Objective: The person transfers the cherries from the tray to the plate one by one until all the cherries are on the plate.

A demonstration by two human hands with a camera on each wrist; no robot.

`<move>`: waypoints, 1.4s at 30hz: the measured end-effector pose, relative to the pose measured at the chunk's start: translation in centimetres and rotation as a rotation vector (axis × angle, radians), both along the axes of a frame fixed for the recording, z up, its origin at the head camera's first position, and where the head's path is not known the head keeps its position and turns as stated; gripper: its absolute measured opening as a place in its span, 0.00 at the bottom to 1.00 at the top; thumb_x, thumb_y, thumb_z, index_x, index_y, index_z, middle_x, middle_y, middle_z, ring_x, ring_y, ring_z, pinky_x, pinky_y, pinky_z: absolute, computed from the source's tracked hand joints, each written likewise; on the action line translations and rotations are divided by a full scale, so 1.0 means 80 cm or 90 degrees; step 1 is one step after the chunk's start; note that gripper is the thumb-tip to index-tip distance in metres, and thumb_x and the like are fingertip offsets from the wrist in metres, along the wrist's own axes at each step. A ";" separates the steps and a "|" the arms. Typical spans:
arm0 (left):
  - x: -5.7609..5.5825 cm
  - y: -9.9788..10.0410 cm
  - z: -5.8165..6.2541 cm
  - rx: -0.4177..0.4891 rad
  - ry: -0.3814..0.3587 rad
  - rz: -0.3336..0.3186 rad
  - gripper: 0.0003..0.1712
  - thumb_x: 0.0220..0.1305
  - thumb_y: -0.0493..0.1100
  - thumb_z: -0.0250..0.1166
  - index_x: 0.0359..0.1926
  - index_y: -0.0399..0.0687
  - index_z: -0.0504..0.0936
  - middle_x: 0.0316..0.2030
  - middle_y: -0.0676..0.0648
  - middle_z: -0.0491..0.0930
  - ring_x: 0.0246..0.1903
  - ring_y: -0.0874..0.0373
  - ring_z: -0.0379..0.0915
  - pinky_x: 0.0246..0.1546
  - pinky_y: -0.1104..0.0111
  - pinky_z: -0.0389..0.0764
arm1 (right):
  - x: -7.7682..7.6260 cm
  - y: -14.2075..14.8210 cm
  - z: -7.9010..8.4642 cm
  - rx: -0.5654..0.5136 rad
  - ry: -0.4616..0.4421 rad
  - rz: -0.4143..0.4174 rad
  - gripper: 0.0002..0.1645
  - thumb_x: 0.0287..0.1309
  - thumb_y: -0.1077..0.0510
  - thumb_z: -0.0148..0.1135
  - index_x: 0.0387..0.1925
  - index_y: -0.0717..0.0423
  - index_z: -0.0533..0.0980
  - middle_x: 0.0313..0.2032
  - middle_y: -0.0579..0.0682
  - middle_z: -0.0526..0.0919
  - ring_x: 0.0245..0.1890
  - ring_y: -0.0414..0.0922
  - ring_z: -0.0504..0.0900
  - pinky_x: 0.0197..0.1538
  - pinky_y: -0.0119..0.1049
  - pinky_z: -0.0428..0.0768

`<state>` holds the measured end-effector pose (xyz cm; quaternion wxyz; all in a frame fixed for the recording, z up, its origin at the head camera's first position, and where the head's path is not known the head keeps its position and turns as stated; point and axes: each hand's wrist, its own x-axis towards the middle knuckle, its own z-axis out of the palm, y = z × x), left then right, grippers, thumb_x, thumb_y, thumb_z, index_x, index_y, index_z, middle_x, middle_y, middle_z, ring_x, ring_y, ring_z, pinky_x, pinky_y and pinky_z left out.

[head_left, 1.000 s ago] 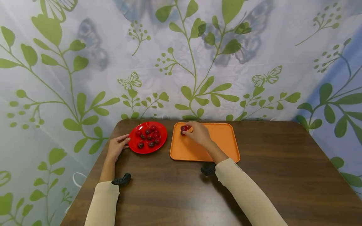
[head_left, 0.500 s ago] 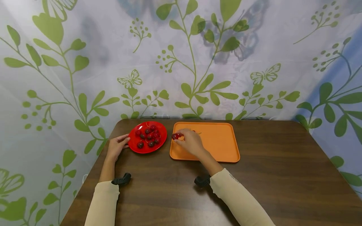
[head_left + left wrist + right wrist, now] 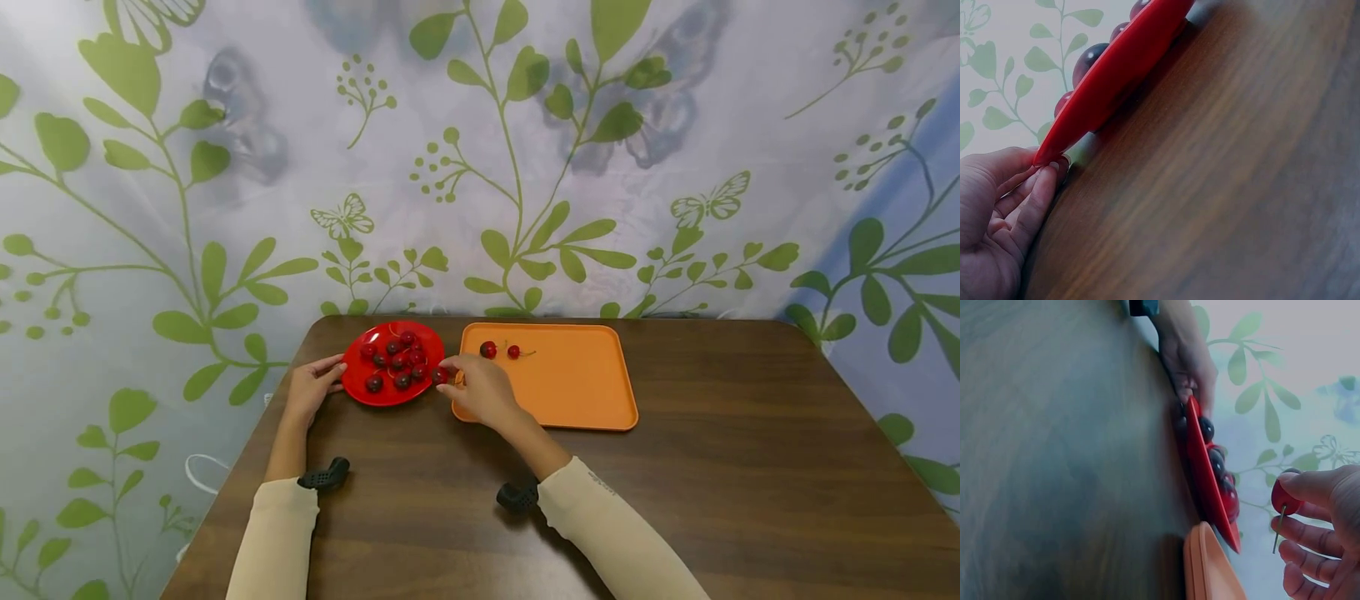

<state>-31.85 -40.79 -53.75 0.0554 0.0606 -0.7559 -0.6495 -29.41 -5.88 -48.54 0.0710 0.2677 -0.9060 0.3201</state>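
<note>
My left hand [image 3: 309,390] pinches the left rim of a red plate [image 3: 364,392], thumb above and fingers under the edge. In the left wrist view the plate's near rim [image 3: 1054,147] sits between thumb and fingertips. Several dark red cherries [image 3: 398,362] lie on the plate. My right hand [image 3: 483,390] holds a cherry [image 3: 1285,499] between thumb and fingers, its green stem hanging down in the right wrist view. That hand is at the plate's right rim, over the left edge of an orange tray [image 3: 570,375].
Two cherries, a darker one [image 3: 488,349] and a smaller one [image 3: 513,352] with a stem, lie on the tray's upper left. Plate and tray stand near the far edge of a brown wooden table [image 3: 735,433]. A leaf-patterned curtain [image 3: 637,208] hangs behind.
My right hand has moved left from the tray to the plate's right rim, carrying the cherry. Two cherries on the tray have come into plain view. The left hand has stayed on the plate.
</note>
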 end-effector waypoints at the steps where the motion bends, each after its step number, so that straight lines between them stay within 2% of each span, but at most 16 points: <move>1: 0.001 0.003 0.004 0.002 -0.004 0.000 0.25 0.71 0.36 0.64 0.64 0.26 0.75 0.47 0.45 0.84 0.34 0.68 0.82 0.37 0.71 0.87 | -0.001 -0.002 0.000 0.001 0.002 0.003 0.21 0.61 0.47 0.73 0.54 0.49 0.84 0.46 0.46 0.87 0.32 0.40 0.78 0.31 0.31 0.79; 3: 0.004 0.008 0.013 0.004 -0.012 -0.001 0.24 0.71 0.35 0.64 0.64 0.26 0.75 0.49 0.42 0.83 0.34 0.66 0.82 0.37 0.70 0.88 | -0.002 -0.005 0.000 0.001 0.001 0.009 0.22 0.61 0.48 0.73 0.54 0.49 0.84 0.44 0.45 0.87 0.31 0.40 0.78 0.30 0.32 0.79; 8: 0.011 0.020 0.030 -0.010 -0.032 0.003 0.23 0.71 0.34 0.64 0.63 0.26 0.76 0.50 0.38 0.83 0.35 0.65 0.83 0.41 0.66 0.88 | -0.008 -0.014 -0.001 0.031 -0.006 0.018 0.22 0.60 0.47 0.74 0.54 0.48 0.84 0.43 0.44 0.86 0.37 0.40 0.81 0.37 0.34 0.83; 13: 0.011 0.025 0.032 -0.019 -0.039 0.009 0.23 0.71 0.35 0.65 0.63 0.26 0.76 0.51 0.37 0.83 0.35 0.66 0.82 0.41 0.65 0.88 | -0.015 -0.023 -0.001 0.082 -0.007 0.022 0.23 0.61 0.44 0.72 0.56 0.45 0.84 0.51 0.44 0.86 0.47 0.42 0.84 0.44 0.37 0.85; 17: 0.010 0.024 0.029 -0.009 -0.037 0.010 0.23 0.70 0.34 0.65 0.63 0.26 0.76 0.51 0.37 0.83 0.34 0.66 0.82 0.39 0.68 0.88 | -0.019 -0.033 -0.003 0.122 -0.006 0.020 0.23 0.62 0.42 0.70 0.56 0.45 0.84 0.53 0.44 0.85 0.50 0.43 0.83 0.46 0.38 0.85; 30: 0.019 0.022 0.028 -0.006 -0.018 0.006 0.23 0.71 0.33 0.64 0.62 0.24 0.75 0.57 0.26 0.76 0.33 0.65 0.83 0.37 0.69 0.88 | -0.026 -0.057 -0.012 0.230 0.013 0.012 0.23 0.63 0.37 0.68 0.53 0.43 0.85 0.43 0.41 0.86 0.42 0.40 0.82 0.35 0.33 0.83; 42: 0.032 0.023 0.029 -0.002 -0.020 0.005 0.24 0.71 0.33 0.63 0.64 0.24 0.74 0.61 0.23 0.71 0.35 0.67 0.82 0.38 0.70 0.88 | -0.025 -0.067 -0.014 0.234 -0.002 -0.002 0.23 0.62 0.38 0.69 0.53 0.44 0.85 0.42 0.43 0.86 0.39 0.41 0.82 0.30 0.33 0.82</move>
